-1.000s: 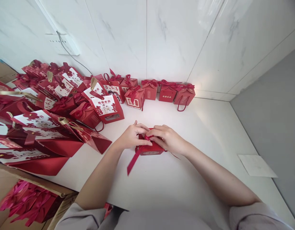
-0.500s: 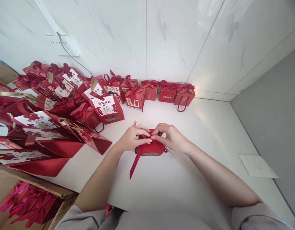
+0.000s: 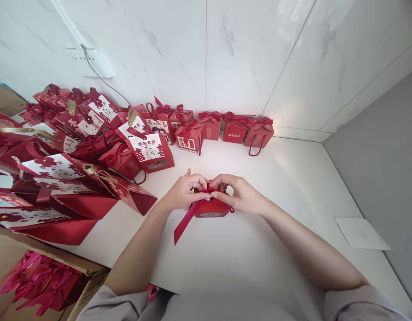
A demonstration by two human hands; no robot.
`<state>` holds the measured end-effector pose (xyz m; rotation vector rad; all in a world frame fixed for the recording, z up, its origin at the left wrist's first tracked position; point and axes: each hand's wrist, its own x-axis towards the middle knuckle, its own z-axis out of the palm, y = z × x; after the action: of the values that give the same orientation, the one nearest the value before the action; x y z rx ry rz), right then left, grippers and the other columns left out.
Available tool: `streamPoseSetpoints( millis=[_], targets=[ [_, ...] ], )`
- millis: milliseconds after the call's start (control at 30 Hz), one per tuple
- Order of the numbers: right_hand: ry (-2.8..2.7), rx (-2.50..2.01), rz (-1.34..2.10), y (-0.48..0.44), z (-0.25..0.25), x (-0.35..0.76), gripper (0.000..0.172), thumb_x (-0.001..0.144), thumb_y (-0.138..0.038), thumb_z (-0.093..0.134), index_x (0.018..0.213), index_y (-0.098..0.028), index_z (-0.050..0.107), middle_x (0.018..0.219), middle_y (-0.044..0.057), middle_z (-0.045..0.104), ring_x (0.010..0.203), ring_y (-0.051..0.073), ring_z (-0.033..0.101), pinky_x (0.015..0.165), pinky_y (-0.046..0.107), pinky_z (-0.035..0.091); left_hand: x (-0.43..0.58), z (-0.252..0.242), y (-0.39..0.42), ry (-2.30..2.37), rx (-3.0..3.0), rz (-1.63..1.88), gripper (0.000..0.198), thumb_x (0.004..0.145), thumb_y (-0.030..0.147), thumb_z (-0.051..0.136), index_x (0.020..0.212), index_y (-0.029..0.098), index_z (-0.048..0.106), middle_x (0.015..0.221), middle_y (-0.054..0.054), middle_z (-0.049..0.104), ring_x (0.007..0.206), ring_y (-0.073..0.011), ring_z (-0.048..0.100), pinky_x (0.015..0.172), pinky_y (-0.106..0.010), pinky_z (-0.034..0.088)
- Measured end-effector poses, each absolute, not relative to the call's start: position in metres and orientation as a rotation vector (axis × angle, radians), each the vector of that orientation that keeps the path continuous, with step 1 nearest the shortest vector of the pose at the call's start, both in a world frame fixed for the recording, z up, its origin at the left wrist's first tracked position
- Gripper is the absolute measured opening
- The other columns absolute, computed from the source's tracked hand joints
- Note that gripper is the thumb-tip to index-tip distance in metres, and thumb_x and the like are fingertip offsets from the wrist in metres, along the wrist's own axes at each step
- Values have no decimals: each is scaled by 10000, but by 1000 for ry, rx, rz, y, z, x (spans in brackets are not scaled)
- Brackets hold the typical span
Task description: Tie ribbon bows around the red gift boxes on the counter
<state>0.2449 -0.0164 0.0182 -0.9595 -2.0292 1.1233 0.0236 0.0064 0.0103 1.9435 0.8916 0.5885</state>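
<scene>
A small red gift box (image 3: 213, 209) stands on the white table in front of me, with a cord handle at each side. Across its top runs a dark red ribbon (image 3: 185, 223), one long tail hanging over the front left onto the table. My left hand (image 3: 191, 191) pinches the ribbon at the top of the box, thumb against curled fingers. From the other side, my right hand (image 3: 237, 192) also pinches the ribbon, its fingertips almost meeting the left ones. The fingers partly hide the knot area.
Finished-looking red boxes with bows (image 3: 234, 129) line the tiled wall. Many red gift bags (image 3: 61, 178) crowd the table's left. A cardboard carton (image 3: 88, 267) with more ribboned boxes (image 3: 41, 283) sits lower left. A white paper sheet (image 3: 361, 232) lies at the right edge.
Both hands have stayed over the box and curled slightly around the ribbon. The ribbon's long tail has swung a little left and up.
</scene>
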Motion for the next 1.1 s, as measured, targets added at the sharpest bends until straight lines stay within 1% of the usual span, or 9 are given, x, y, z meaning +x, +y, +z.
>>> streamPoseSetpoints(
  millis=[100, 300, 400, 500, 633, 833, 933, 1000, 1100],
  targets=[
    [-2026, -957, 1132, -16, 17, 244, 243, 857, -352, 636, 1051, -208, 665, 975, 48, 675, 737, 148, 563, 714, 292, 480, 22, 8, 9, 855, 1959, 589, 159, 828, 294, 655, 804, 190, 538, 769, 8, 749, 859, -154, 683, 1183, -482, -67],
    [-1910, -956, 1223, -13, 9, 243, 276, 796, -410, 711, 978, -203, 719, 921, 47, 686, 707, 145, 556, 689, 288, 467, 19, 3, 13, 800, 1984, 603, 184, 849, 342, 644, 817, 183, 558, 889, -28, 743, 898, -158, 684, 1192, -459, -58],
    [-1834, -977, 1228, -12, 2, 241, 235, 822, -405, 685, 921, -197, 731, 857, 40, 691, 675, 136, 542, 671, 283, 456, 18, 3, 13, 760, 1957, 593, 160, 892, 330, 595, 853, 185, 542, 830, -27, 754, 902, -161, 694, 1189, -465, -70],
    [-1816, -979, 1151, -12, -3, 238, 171, 835, -354, 674, 845, -191, 722, 751, 15, 656, 636, 124, 516, 645, 272, 437, 17, 5, 12, 755, 1933, 577, 141, 923, 320, 547, 885, 185, 531, 825, -37, 762, 915, -168, 697, 1188, -479, -69],
    [-1859, -936, 1092, -13, 0, 238, 102, 823, -286, 683, 789, -189, 688, 705, -4, 616, 628, 119, 501, 648, 266, 432, 17, 7, 12, 747, 1958, 568, 126, 930, 304, 528, 877, 190, 526, 834, -34, 760, 938, -172, 686, 1195, -485, -27],
    [-1899, -933, 1136, -15, 10, 239, 115, 885, -275, 602, 860, -193, 678, 810, 15, 694, 692, 130, 551, 704, 279, 444, 18, 12, 9, 792, 2007, 566, 98, 909, 267, 547, 854, 194, 511, 825, -3, 754, 808, -137, 688, 1192, -491, -27],
    [-1843, -949, 1210, -17, 9, 238, 147, 905, -314, 576, 964, -197, 644, 871, 23, 707, 712, 133, 583, 662, 266, 448, 19, 14, 7, 814, 2035, 564, 96, 883, 242, 572, 829, 191, 512, 802, 16, 744, 748, -117, 677, 1194, -486, -16],
    [-1838, -957, 1245, -17, 8, 239, 194, 899, -325, 588, 1049, -206, 617, 876, 18, 697, 706, 131, 581, 631, 257, 444, 20, 15, 6, 816, 2040, 566, 95, 873, 235, 581, 822, 190, 514, 789, 25, 736, 741, -113, 674, 1197, -479, 0],
    [-1920, -945, 1199, -14, 7, 241, 218, 873, -282, 624, 1081, -216, 630, 841, 5, 674, 701, 128, 568, 651, 260, 446, 19, 15, 6, 798, 2030, 568, 87, 884, 246, 570, 839, 192, 518, 816, 15, 732, 770, -118, 671, 1198, -474, 22]
  ],
)
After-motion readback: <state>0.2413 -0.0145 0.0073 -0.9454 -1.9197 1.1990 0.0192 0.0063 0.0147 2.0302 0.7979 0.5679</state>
